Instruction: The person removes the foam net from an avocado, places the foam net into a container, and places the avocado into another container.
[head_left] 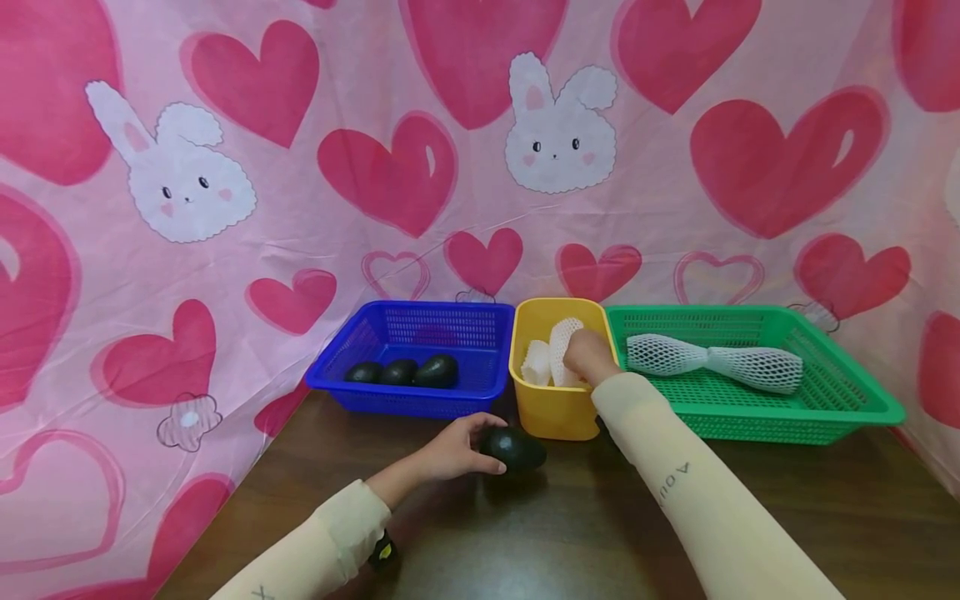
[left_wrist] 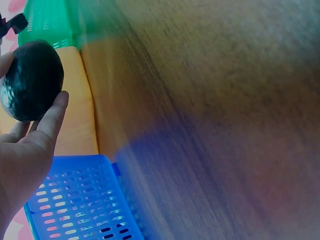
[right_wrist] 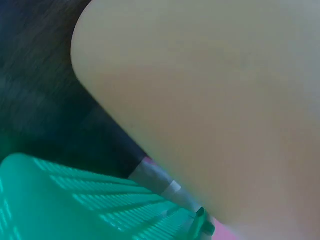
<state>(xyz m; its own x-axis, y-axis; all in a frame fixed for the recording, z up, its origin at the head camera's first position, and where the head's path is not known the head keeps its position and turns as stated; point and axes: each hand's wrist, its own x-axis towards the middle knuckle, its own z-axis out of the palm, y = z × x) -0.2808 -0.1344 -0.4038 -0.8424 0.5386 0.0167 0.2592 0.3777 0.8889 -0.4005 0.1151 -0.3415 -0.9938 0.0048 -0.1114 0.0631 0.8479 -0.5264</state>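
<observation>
In the head view, my left hand (head_left: 457, 450) grips a dark green avocado (head_left: 513, 448) low over the table, in front of the yellow bin (head_left: 558, 414). The left wrist view has the same avocado (left_wrist: 35, 80) between thumb and fingers. My right hand (head_left: 590, 354) reaches down into the yellow bin, right beside a white foam net sleeve (head_left: 564, 346). Its fingers are hidden there, and I cannot tell whether they hold the sleeve. Another foam net sleeve (head_left: 536, 363) lies at the bin's left. The bin's blurred wall (right_wrist: 200, 100) fills most of the right wrist view.
At left stands a blue basket (head_left: 420, 404) with three avocados (head_left: 437, 372) inside. On the right, a green basket (head_left: 757, 425) holds two netted pieces (head_left: 753, 368) end to end. Behind the brown wooden table (head_left: 570, 533) hangs a pink cloth with hearts (head_left: 258, 79).
</observation>
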